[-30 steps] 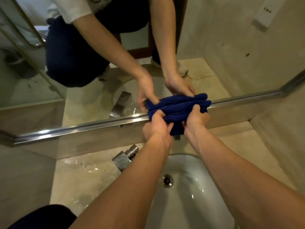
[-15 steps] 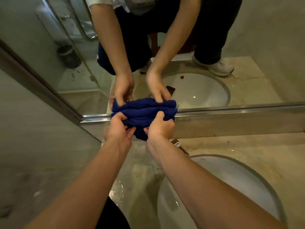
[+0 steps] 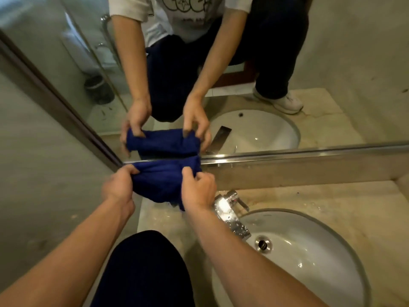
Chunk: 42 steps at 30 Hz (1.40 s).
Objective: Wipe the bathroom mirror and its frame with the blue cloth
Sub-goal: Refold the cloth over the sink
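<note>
At far left, L hand [image 3: 120, 187] w/ arm stretched fwd, fingers curled, pinches blue cloth [image 3: 164, 180]. Cloth bunched btwn hands, pressed on mirror frame [image 3: 287, 157] at bottom-left corner of mirror [image 3: 332, 74]. R hand [image 3: 199, 189] grips cloth's other end; faucet [image 3: 232, 209] just right of it.

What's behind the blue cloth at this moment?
The blue cloth, gripped by the left hand and right hand, lies against the mirror frame at its lower left corner. That stretch of frame and the corner joint are covered; whether they are clean cannot be seen.
</note>
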Tool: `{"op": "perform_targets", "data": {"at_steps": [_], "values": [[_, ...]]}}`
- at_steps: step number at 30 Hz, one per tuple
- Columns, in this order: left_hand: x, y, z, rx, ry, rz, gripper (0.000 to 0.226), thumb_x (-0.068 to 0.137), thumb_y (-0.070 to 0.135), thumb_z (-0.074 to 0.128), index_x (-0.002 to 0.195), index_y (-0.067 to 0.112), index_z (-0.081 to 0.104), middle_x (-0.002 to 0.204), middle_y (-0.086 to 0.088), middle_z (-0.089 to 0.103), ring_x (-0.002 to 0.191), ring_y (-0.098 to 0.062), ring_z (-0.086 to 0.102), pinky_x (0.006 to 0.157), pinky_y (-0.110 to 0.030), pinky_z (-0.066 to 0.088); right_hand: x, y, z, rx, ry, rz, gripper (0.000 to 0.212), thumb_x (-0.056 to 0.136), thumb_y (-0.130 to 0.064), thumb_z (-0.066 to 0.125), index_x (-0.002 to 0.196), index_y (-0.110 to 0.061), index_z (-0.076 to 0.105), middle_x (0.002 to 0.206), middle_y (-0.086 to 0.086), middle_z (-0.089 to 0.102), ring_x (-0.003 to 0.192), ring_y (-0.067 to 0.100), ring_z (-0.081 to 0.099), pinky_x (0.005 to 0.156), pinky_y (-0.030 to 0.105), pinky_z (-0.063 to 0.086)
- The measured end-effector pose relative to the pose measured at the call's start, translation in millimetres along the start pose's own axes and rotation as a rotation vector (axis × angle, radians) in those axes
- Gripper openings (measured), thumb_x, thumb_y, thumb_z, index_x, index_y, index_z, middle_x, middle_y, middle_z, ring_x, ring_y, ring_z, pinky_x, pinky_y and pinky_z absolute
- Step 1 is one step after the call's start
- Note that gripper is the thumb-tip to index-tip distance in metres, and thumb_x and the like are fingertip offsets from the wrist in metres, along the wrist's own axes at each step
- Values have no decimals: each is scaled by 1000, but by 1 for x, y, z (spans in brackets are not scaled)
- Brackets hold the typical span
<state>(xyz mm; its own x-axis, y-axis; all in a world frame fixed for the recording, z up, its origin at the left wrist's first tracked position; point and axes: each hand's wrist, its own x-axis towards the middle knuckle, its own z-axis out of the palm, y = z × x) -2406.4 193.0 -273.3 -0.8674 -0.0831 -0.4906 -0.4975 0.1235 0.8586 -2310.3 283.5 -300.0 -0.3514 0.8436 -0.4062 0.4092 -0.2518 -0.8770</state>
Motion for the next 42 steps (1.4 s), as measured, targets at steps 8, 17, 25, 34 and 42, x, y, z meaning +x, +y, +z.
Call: {"op": "perform_targets", "data": {"at_steps": [8,17,25,34,42], "values": [[-9,-17,-15,9,-48,-68,8,86,21,62,88,13,61,77,-3,62,62,-16,57,54,-26,44,3,2,-16,247,-299,174,47,68,-44,78,64,-7,50,69,6,49,68,20,47,62,36,44],[29,-12,-63,-291,-377,-338,36,94,34,57,118,9,66,111,-16,72,86,-30,74,66,-47,61,-13,-32,40,437,-410,222,30,84,-5,71,104,-19,54,113,15,65,90,25,63,84,40,55],[43,-20,-22,-524,-215,-105,53,84,15,67,135,9,55,124,-17,67,105,-34,69,78,-48,58,-8,-28,55,579,-251,216,38,84,0,69,104,-20,43,114,8,57,88,19,59,83,38,54],[-18,-37,67,-467,-130,-36,44,93,4,59,134,17,51,120,-10,69,104,-31,69,80,-47,58,43,-10,-24,579,-87,175,39,82,-2,71,93,-20,39,96,7,61,82,20,62,77,38,57],[-109,-67,182,-379,-342,-192,50,90,0,60,134,19,47,122,-12,66,105,-34,67,90,-58,54,118,-2,-164,568,168,127,40,80,1,70,109,-8,43,107,18,61,79,23,61,62,31,54]]}}
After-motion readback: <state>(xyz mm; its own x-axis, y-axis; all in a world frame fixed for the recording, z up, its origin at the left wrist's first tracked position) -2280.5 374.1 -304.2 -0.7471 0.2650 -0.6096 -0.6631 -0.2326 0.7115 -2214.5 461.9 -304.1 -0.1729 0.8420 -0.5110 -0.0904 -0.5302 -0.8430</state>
